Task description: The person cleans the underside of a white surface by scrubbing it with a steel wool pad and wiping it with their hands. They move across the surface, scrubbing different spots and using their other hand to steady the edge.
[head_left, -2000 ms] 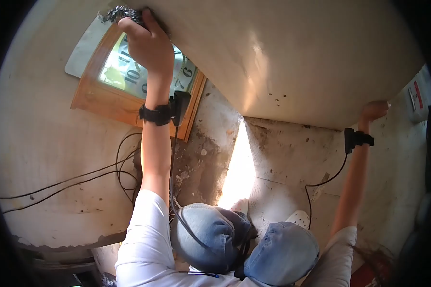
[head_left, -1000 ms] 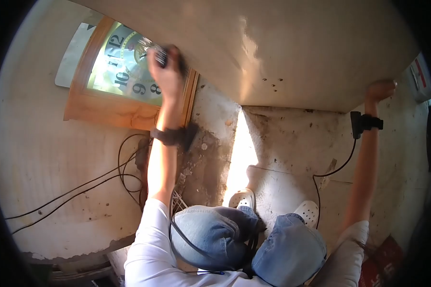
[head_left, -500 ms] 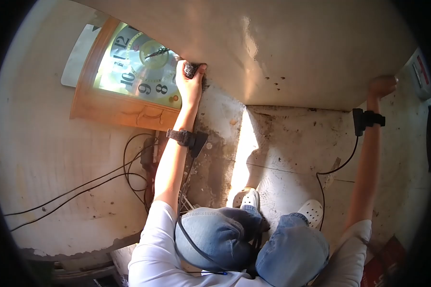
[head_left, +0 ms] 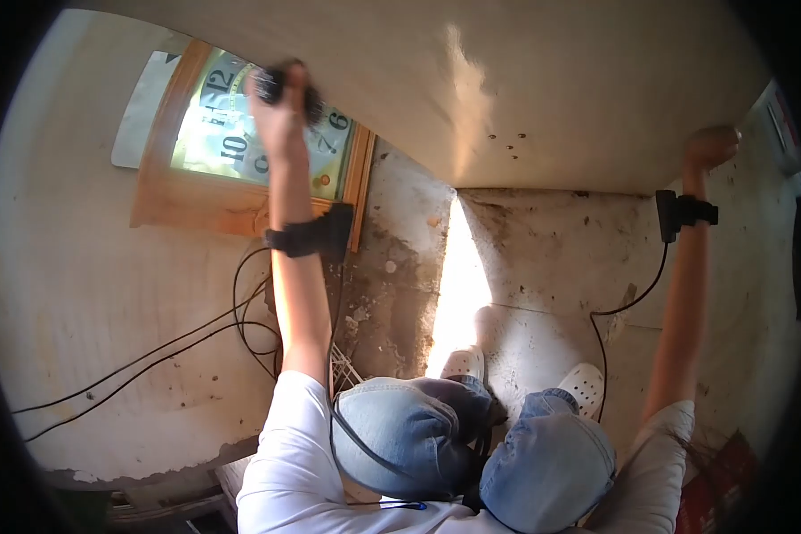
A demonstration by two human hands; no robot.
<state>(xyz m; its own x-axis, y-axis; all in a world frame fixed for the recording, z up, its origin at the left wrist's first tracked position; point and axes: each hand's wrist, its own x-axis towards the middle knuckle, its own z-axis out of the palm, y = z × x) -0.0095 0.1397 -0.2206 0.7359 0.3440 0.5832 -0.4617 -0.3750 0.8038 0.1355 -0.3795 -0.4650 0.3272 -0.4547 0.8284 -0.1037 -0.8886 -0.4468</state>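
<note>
My left hand (head_left: pixel 280 111) is blurred by motion, its fingers closed round a dark, rough scouring pad (head_left: pixel 271 84). It is at the left edge of a large smooth pale panel (head_left: pixel 543 80), in front of a wood-framed clock (head_left: pixel 165 191) with big black numerals. At the panel's right edge is my right hand (head_left: pixel 712 148), its fingers curled against or over the edge; whether they hold anything but the panel is hidden. Each wrist wears a black strap with a small device and a cable.
Black cables (head_left: pixel 151 351) run along the wall at the left. Beneath the panel lies a stained floor (head_left: pixel 543 240) with a bright strip of sunlight. My knees and white clogs (head_left: pixel 582 389) are at the bottom. A red item (head_left: pixel 721 481) stands at the lower right.
My left hand has moved left and up with the dark pad, from the panel's edge to in front of the clock. More of the clock's lower numerals shows. My right hand has barely moved.
</note>
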